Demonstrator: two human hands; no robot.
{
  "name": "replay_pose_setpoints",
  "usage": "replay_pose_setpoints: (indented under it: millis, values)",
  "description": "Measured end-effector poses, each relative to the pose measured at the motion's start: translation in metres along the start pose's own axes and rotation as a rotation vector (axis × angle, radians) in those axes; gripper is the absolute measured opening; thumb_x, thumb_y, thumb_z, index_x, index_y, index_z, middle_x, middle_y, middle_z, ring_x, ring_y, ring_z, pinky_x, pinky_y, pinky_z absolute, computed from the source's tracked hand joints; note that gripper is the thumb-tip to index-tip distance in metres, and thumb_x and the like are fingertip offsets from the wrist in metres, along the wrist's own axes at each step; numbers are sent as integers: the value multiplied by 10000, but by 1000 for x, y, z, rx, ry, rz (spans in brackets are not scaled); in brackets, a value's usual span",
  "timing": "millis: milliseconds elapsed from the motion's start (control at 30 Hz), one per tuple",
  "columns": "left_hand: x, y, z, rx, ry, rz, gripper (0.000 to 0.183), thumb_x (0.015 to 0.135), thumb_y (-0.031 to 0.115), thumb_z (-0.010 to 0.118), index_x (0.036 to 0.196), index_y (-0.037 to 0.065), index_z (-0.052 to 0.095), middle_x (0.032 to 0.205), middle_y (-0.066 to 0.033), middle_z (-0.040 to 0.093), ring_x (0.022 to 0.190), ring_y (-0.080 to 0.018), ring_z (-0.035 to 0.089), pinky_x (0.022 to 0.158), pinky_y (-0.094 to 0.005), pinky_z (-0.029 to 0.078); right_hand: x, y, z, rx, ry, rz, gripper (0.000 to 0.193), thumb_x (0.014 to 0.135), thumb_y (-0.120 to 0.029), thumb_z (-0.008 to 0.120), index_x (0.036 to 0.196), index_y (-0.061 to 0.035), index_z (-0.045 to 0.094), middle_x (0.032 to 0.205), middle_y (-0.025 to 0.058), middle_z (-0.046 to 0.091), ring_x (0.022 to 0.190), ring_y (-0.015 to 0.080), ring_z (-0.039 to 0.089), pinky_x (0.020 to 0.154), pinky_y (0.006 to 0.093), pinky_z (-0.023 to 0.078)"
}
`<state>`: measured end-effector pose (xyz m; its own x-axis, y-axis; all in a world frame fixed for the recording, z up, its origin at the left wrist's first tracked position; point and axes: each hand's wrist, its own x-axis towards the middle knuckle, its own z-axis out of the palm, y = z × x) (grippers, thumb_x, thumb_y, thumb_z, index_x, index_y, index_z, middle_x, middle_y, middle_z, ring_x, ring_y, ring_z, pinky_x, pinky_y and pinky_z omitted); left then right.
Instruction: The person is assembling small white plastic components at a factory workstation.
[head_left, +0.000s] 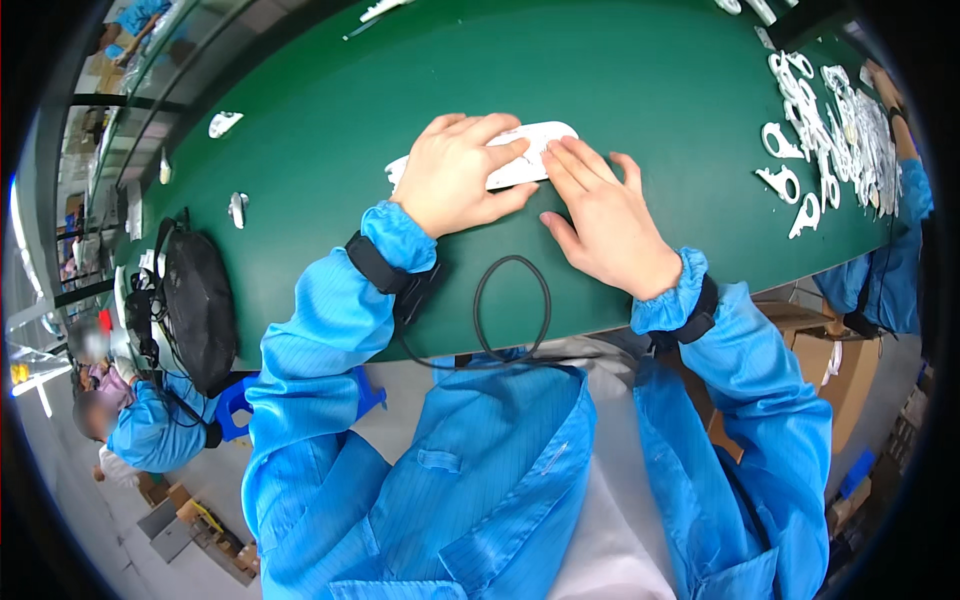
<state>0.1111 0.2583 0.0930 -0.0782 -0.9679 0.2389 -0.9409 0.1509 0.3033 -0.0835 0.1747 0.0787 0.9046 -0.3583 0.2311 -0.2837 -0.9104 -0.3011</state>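
Observation:
A long white plastic part (pixel 512 172) with rounded ends lies on the green tabletop in front of me. My left hand (pixel 455 175) grips it from above, fingers bent over its far edge and thumb along the near side. Much of the part's left half is hidden under this hand. My right hand (pixel 605 215) rests its outstretched fingertips on the part's right end, with the thumb apart on the near side. A black band is round each wrist, over the blue sleeves.
Many white ring-handled parts (pixel 808 130) are heaped on the green table (pixel 660 90) at the right. Small white pieces (pixel 225 123) lie at the left. A black bag (pixel 198 300) sits by the left edge, and a black cable (pixel 512 260) loops near me. Other people work on both sides.

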Motion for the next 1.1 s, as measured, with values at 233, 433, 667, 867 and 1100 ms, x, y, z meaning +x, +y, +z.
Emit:
replay_pose_setpoints:
  millis: [233, 433, 667, 867, 1100]
  values:
    - [-47, -43, -54, -444, 439, -350, 318, 899, 141, 562, 1173, -12, 612, 1138, -112, 620, 1089, -208, 560, 932, -311, 423, 21, 27, 7, -12, 194, -139, 151, 784, -144, 678, 903, -53, 659, 925, 70, 669, 973, 235, 608, 860, 400, 434]
    - [-139, -61, -39, -487, 636, -754, 254, 914, 128, 573, 1112, -19, 635, 1091, -102, 628, 1016, -190, 594, 894, -299, 456, 46, 100, -26, -159, 501, -129, 73, 804, -96, 662, 870, -66, 670, 904, 77, 670, 936, 247, 626, 793, 380, 447]
    - [-159, -59, -10, 16, 643, -705, 175, 784, 116, 662, 945, 60, 699, 999, -107, 649, 966, -301, 583, 848, -393, 466, 149, 205, -15, -268, 521, 301, 230, 855, -251, 642, 968, -64, 711, 922, 157, 679, 843, 341, 650, 758, 409, 521]
    - [-182, -59, -7, 90, 623, -656, 147, 777, 52, 658, 918, 53, 698, 1000, -119, 646, 964, -304, 590, 844, -399, 472, 184, 235, 35, -351, 171, 330, 238, 869, -208, 551, 953, -21, 673, 1001, 226, 649, 931, 396, 631, 795, 485, 529]
    - [-171, -68, -5, -32, 453, -718, 178, 872, 69, 591, 1026, 13, 660, 1170, -142, 558, 1120, -290, 505, 981, -390, 394, 128, 153, -24, -65, 391, 324, 226, 789, -172, 591, 968, -53, 660, 941, 157, 651, 899, 352, 606, 771, 464, 511]
